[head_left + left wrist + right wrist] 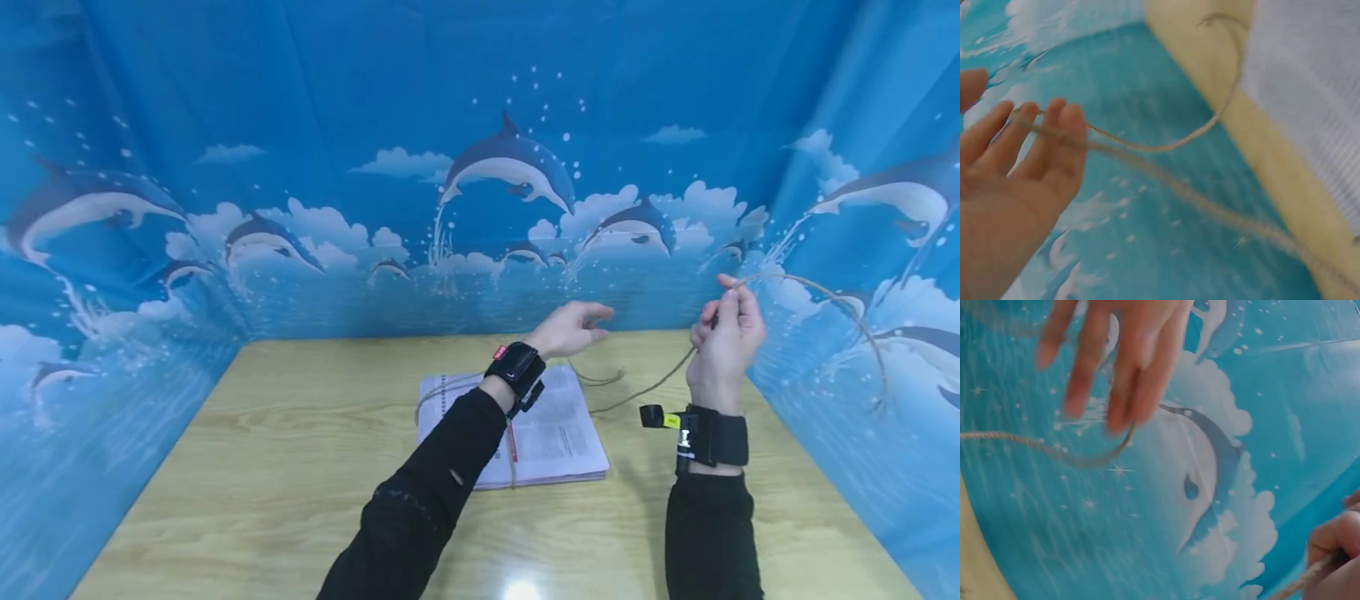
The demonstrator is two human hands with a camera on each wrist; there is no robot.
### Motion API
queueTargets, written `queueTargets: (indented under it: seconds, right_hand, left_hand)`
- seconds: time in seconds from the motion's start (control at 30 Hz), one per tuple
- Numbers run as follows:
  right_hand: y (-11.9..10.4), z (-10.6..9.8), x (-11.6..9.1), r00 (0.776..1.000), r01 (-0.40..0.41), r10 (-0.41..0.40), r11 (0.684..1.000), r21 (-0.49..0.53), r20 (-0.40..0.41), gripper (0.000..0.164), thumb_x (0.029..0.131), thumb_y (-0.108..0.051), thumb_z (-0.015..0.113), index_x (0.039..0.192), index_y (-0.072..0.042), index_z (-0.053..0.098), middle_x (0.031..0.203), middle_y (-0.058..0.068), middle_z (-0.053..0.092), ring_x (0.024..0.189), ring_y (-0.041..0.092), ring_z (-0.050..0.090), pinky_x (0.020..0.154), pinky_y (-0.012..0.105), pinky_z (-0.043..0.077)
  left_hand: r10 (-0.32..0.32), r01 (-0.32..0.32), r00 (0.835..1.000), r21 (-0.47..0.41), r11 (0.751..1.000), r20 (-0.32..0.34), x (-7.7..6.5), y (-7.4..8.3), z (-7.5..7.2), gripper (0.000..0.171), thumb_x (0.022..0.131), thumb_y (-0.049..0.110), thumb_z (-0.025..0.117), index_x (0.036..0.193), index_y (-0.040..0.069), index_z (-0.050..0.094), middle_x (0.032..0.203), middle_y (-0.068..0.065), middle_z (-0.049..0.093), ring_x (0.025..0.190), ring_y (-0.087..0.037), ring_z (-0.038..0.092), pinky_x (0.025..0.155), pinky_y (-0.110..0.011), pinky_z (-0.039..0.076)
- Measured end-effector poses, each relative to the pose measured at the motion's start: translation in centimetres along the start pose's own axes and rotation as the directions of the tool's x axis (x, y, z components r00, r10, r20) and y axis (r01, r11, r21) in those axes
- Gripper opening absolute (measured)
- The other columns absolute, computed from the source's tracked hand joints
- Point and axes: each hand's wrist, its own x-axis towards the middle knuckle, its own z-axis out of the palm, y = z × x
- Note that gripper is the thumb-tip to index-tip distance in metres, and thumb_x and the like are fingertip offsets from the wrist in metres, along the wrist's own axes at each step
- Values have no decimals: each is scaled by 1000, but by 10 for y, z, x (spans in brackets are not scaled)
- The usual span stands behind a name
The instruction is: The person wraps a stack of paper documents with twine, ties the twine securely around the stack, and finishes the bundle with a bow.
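A stack of printed papers (558, 442) lies on the table, with thin brown twine (652, 386) running across and around it. To its right, my raised right hand (727, 337) pinches the twine between thumb and fingers; one length slopes down to the stack and another arcs out to the right. Above the stack's far edge my left hand (568, 331) reaches rightward, thumb apart from the fingers. In the left wrist view, twine (1191, 195) lies across the loosely extended fingers (1071, 140). A frayed twine end (1210, 20) rests on the table beside the papers.
The wooden table (247, 467) meets a blue dolphin-print curtain (337, 108) at its back and sides. Each wrist carries a black strap, and a short tab (660, 417) sticks out from the right one.
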Motion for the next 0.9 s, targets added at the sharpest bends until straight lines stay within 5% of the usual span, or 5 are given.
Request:
queueTargets:
  seconds: [0.13,0.47,0.6,0.73,0.9]
  right_hand:
    - [9,1,0,974,-188,203,972,-140,105,35,103,-29,44,126,-7,59,69,-1,47,42,6,27,44,27,15]
    - [25,0,1,879,-322,394,906,-276,269,33,106,-29,41,129,-11,55,70,-3,49,43,4,29,44,28,13]
    - [26,3,-1,863,-317,412,892,-321,293,35,105,-31,41,131,-12,54,70,-3,48,44,5,29,45,29,15]
    - [26,4,-3,852,-320,423,888,-331,310,36,105,-32,42,131,-11,54,71,-3,49,46,5,30,48,32,14]
    - [27,7,-4,839,-304,423,886,-350,342,34,105,-31,44,130,-11,55,72,-3,49,47,6,30,53,36,13]
  left_hand:
    - [-44,40,992,33,999,122,3,-12,10,40,104,16,47,144,12,48,152,-6,45,139,-25,43,110,-33,40]
    - [-83,83,997,175,981,-4,-17,-38,-30,27,104,16,48,123,11,66,126,-8,65,117,-22,60,97,-34,48]
    - [-253,239,967,402,884,-17,-38,-68,-47,28,99,15,55,125,8,64,130,-10,62,122,-26,57,100,-39,48]
    - [-444,413,893,517,749,-71,-58,-105,-52,16,93,8,59,77,5,55,75,-3,51,67,-17,48,62,-26,39]
    - [-428,447,890,499,742,-160,-72,-134,-54,27,88,0,61,63,10,57,64,3,41,57,-13,34,53,-25,28]
